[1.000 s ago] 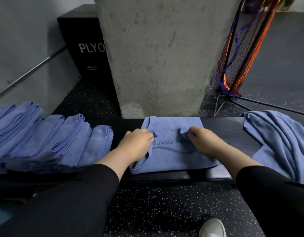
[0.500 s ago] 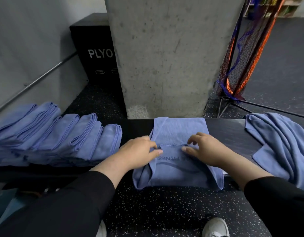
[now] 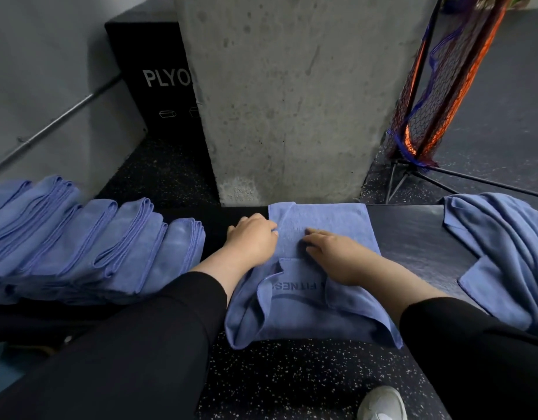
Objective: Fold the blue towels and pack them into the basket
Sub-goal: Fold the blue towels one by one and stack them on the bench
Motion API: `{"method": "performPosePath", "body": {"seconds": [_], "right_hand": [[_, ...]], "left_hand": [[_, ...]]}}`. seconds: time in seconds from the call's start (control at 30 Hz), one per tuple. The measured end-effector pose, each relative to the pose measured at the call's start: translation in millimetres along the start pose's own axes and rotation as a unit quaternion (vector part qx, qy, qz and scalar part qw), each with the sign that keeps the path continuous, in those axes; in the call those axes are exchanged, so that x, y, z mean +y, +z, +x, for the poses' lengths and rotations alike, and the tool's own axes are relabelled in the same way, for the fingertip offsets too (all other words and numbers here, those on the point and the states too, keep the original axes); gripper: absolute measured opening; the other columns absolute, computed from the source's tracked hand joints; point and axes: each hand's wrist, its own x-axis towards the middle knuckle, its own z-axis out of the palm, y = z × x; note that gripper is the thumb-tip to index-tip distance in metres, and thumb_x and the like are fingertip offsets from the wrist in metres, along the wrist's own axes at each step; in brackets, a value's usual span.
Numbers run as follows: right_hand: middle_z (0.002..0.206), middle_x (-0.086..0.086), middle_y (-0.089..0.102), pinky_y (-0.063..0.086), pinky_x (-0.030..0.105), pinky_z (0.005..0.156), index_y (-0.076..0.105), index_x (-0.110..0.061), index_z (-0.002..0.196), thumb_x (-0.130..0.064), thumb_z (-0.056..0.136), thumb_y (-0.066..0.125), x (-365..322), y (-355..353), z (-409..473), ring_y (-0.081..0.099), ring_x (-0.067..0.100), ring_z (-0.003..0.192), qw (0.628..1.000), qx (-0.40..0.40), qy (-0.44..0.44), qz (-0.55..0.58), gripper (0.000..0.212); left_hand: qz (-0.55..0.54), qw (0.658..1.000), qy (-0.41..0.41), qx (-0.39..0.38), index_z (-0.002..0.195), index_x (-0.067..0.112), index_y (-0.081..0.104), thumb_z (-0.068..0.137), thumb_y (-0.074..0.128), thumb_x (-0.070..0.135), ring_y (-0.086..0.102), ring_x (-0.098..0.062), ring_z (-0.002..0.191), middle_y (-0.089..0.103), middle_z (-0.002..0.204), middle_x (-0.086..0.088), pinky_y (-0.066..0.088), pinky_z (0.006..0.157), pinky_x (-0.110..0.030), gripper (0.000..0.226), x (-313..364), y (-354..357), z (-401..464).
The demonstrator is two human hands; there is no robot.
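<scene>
A blue towel (image 3: 319,219) with dark lettering lies across the black bench (image 3: 413,237) in front of me, and its near end hangs over the bench's front edge. My left hand (image 3: 252,237) rests at the towel's left edge, fingers lightly curled on the cloth. My right hand (image 3: 331,253) lies flat on the towel's middle with fingers stretched forward, pressing it down. A row of folded blue towels (image 3: 95,241) leans together on the left of the bench. A heap of unfolded blue towels (image 3: 504,253) lies on the right. No basket is in view.
A concrete pillar (image 3: 292,101) stands just behind the bench. A black plyo box (image 3: 152,80) sits behind it on the left, with a metal bar (image 3: 65,116) along the wall. A netted frame (image 3: 437,95) on a stand is at the right. My white shoe (image 3: 383,404) is on the speckled floor.
Both hands let go of the towel's pinched edge and slid forward over the cloth. The towel's far part now lies flat and its near end hangs lower over the bench edge.
</scene>
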Motion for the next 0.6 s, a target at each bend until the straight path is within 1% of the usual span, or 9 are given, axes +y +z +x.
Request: {"method": "performPosePath", "body": {"seconds": [0.1,0.17,0.3,0.33,0.4,0.43,0.47,0.53,0.6], "right_hand": [[0.163,-0.002,0.028,0.030,0.051,0.116,0.048,-0.024,0.144,-0.033,0.107,0.036,-2.7,-0.5,2.8,0.030,0.020,0.147,1.000,-0.012,0.002,0.000,0.040],[0.161,-0.001,0.031,0.029,0.053,0.116,0.049,-0.022,0.144,-0.032,0.108,0.035,-4.4,-1.0,2.9,0.029,0.020,0.147,1.000,-0.015,0.001,0.003,0.040],[0.163,0.000,0.027,0.026,0.052,0.118,0.048,-0.022,0.145,-0.031,0.108,0.035,-2.7,-2.5,3.6,0.024,0.019,0.150,1.000,-0.022,0.000,0.016,0.040],[0.165,-0.001,0.023,0.024,0.051,0.119,0.047,-0.023,0.146,-0.031,0.108,0.035,-1.4,-2.4,3.8,0.021,0.018,0.152,0.999,-0.026,0.000,0.019,0.040],[0.167,-0.003,0.018,0.022,0.048,0.121,0.044,-0.025,0.148,-0.031,0.108,0.036,2.1,-1.8,3.8,0.017,0.016,0.153,0.999,-0.030,-0.002,0.020,0.041],[0.167,-0.003,0.018,0.021,0.047,0.121,0.044,-0.025,0.149,-0.031,0.108,0.036,3.8,-1.7,3.3,0.017,0.016,0.153,0.999,-0.031,-0.004,0.020,0.042],[0.167,-0.004,0.018,0.020,0.046,0.122,0.044,-0.025,0.149,-0.030,0.108,0.037,4.9,-2.3,2.6,0.017,0.015,0.153,0.999,-0.031,-0.006,0.023,0.042],[0.167,-0.005,0.018,0.019,0.045,0.123,0.044,-0.024,0.149,-0.030,0.108,0.038,5.6,-4.4,0.6,0.018,0.015,0.153,0.999,-0.032,-0.005,0.037,0.042],[0.166,-0.005,0.021,0.020,0.043,0.122,0.046,-0.023,0.147,-0.030,0.108,0.039,5.2,-5.5,-1.7,0.023,0.017,0.151,0.999,-0.027,-0.008,0.045,0.041]], "left_hand": [[0.003,1.000,0.000,0.013,0.088,0.019,0.056,0.105,0.037,0.029,0.046,-0.029,0.115,0.053,0.127,-0.002,0.034,0.093,-0.045,0.027,1.6,0.3,5.1],[0.014,1.000,0.012,0.014,0.086,0.022,0.049,0.105,0.038,0.030,0.046,-0.029,0.119,0.054,0.131,0.000,0.034,0.095,-0.045,0.024,2.2,0.7,6.5],[-0.019,0.999,0.017,0.021,0.122,0.015,0.062,0.105,0.040,0.029,0.043,-0.029,0.130,0.051,0.143,0.001,0.032,0.104,-0.046,0.030,3.0,1.5,8.0],[-0.030,0.999,0.015,0.033,0.116,0.015,0.062,0.105,0.041,0.028,0.045,-0.030,0.128,0.054,0.139,0.000,0.033,0.103,-0.045,0.028,3.0,0.2,8.1],[-0.045,0.997,0.010,0.064,0.090,0.015,0.056,0.103,0.041,0.026,0.049,-0.030,0.115,0.058,0.127,-0.003,0.036,0.095,-0.044,0.023,2.0,-4.6,8.8],[-0.046,0.995,0.001,0.083,0.086,0.014,0.053,0.103,0.041,0.026,0.049,-0.031,0.111,0.058,0.126,-0.005,0.037,0.091,-0.043,0.024,0.3,-8.2,9.8],[-0.040,0.994,-0.017,0.101,0.090,0.013,0.055,0.103,0.040,0.026,0.049,-0.032,0.113,0.057,0.130,-0.005,0.037,0.090,-0.043,0.024,-2.9,-13.0,11.2],[-0.008,0.992,-0.067,0.110,0.115,0.013,0.061,0.105,0.038,0.032,0.046,-0.032,0.125,0.051,0.143,-0.005,0.037,0.096,-0.044,0.031,-11.8,-22.8,12.6],[0.058,0.990,-0.115,0.060,0.136,0.014,0.056,0.105,0.040,0.038,0.038,-0.031,0.135,0.039,0.155,-0.004,0.034,0.105,-0.047,0.042,-20.9,-28.1,10.4]]}}
